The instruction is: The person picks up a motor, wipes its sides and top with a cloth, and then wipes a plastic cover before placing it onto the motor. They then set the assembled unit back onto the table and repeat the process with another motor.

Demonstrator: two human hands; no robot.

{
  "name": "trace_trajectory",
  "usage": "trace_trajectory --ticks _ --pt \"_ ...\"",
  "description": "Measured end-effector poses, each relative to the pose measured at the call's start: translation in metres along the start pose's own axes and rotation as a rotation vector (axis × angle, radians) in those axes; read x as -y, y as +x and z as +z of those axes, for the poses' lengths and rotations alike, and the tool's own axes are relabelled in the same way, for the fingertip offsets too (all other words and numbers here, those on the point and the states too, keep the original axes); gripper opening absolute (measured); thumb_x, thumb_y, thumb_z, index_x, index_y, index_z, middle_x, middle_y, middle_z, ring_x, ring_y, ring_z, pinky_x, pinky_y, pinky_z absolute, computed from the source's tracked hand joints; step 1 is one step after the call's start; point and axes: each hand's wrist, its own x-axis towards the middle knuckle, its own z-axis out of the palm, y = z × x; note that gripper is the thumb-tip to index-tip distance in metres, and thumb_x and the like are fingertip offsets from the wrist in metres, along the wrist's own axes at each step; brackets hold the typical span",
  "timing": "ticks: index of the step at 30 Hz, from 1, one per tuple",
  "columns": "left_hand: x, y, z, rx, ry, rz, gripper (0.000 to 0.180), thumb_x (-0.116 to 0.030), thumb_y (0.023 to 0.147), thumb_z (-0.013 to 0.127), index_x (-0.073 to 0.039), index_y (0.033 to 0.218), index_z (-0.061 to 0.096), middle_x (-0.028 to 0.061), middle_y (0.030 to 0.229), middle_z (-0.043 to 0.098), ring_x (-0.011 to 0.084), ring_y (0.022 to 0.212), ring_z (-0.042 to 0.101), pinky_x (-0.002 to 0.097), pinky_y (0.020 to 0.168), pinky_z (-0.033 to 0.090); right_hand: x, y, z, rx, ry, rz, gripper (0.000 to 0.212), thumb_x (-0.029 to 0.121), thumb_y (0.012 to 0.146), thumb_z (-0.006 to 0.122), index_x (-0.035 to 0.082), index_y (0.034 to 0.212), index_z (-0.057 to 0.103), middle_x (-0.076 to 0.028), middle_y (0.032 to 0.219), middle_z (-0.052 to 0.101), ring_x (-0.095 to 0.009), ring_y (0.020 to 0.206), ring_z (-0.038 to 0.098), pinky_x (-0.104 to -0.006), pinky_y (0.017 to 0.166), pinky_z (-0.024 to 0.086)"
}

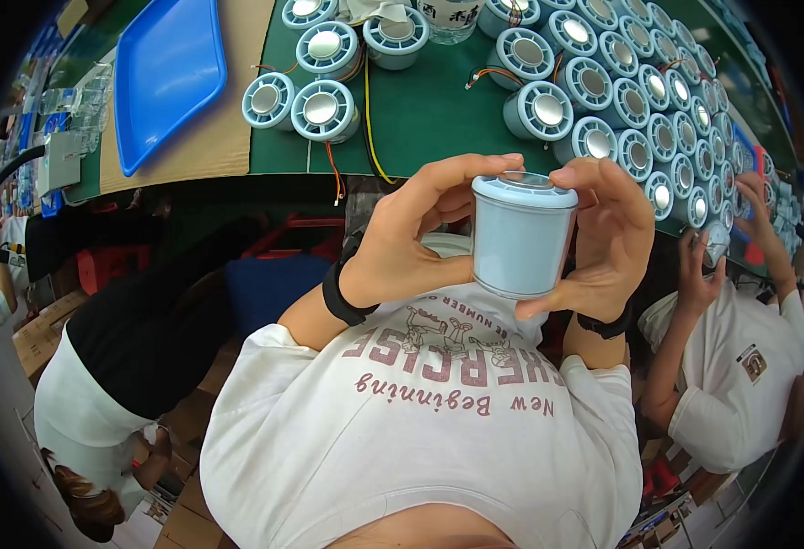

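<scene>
In front of my chest I hold a light-blue cylindrical canister (521, 242) upright between both hands. It has a wider rim at the top, and its top face is seen nearly edge-on. My left hand (408, 236) grips it from the left, fingertips at the top rim and thumb against the side. On the other side my right hand (611, 240) closes on it, with fingers near the top rim and the thumb at the lower edge. The canister is in the air, off the near edge of the green table (420, 123).
Many similar canisters (594, 82) with silver discs crowd the table's right side; several, one with wires (333, 169), stand at the left. A blue tray (169, 82) lies on cardboard (237, 137). A co-worker's hands (695, 274) hold a part at right; another person (100, 384) bends at left.
</scene>
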Motion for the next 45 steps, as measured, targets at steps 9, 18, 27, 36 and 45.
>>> trace_trajectory --ticks 9,18,27,36,45 --pt "0.006 0.000 0.013 0.011 0.016 -0.226 0.075 -0.001 0.072 0.081 -0.008 0.135 0.041 0.0102 0.130 0.053 0.0198 0.117 0.057 0.0334 0.096 0.050 0.006 0.003 0.000 0.091 -0.319 -0.007 0.131 0.047 0.038 0.094 0.004 0.145 0.031 -0.013 0.113 0.059 -0.021 0.102 0.057 -0.0343 0.089 0.044" --pt "0.004 0.001 0.008 -0.028 -0.195 -0.178 0.079 0.006 0.071 0.078 -0.006 0.139 0.039 0.0067 0.122 0.052 0.0181 0.112 0.058 0.0322 0.094 0.051 0.008 0.000 -0.003 0.076 -0.261 0.051 0.121 0.040 0.047 0.094 0.004 0.144 0.033 -0.017 0.118 0.061 -0.025 0.108 0.058 -0.0353 0.093 0.041" --pt "-0.019 -0.001 -0.003 -0.100 0.075 0.040 0.078 0.014 0.064 0.074 -0.005 0.136 0.050 0.0074 0.111 0.049 0.0183 0.107 0.057 0.0343 0.096 0.051 0.003 0.001 -0.012 0.164 -0.160 0.123 0.091 0.025 0.059 0.090 0.003 0.135 0.048 -0.014 0.136 0.055 -0.024 0.118 0.055 -0.0358 0.095 0.046" --pt "-0.004 -0.010 -0.032 -0.030 0.766 0.372 0.061 0.014 0.065 0.068 -0.012 0.120 0.067 0.0096 0.108 0.052 0.0249 0.096 0.058 0.0332 0.076 0.052 0.010 0.023 0.018 0.245 -0.236 0.406 0.082 0.023 0.064 0.088 0.001 0.134 0.049 -0.015 0.123 0.057 -0.023 0.112 0.058 -0.0334 0.090 0.049" --pt "-0.007 -0.019 -0.068 -0.630 1.415 0.094 0.060 -0.005 0.072 0.078 -0.004 0.128 0.057 0.0150 0.110 0.052 0.0299 0.097 0.053 0.0370 0.081 0.046 -0.042 0.062 0.063 0.098 -0.588 0.256 0.069 0.014 0.071 0.081 0.001 0.131 0.049 -0.016 0.117 0.056 -0.027 0.105 0.059 -0.0342 0.082 0.052"
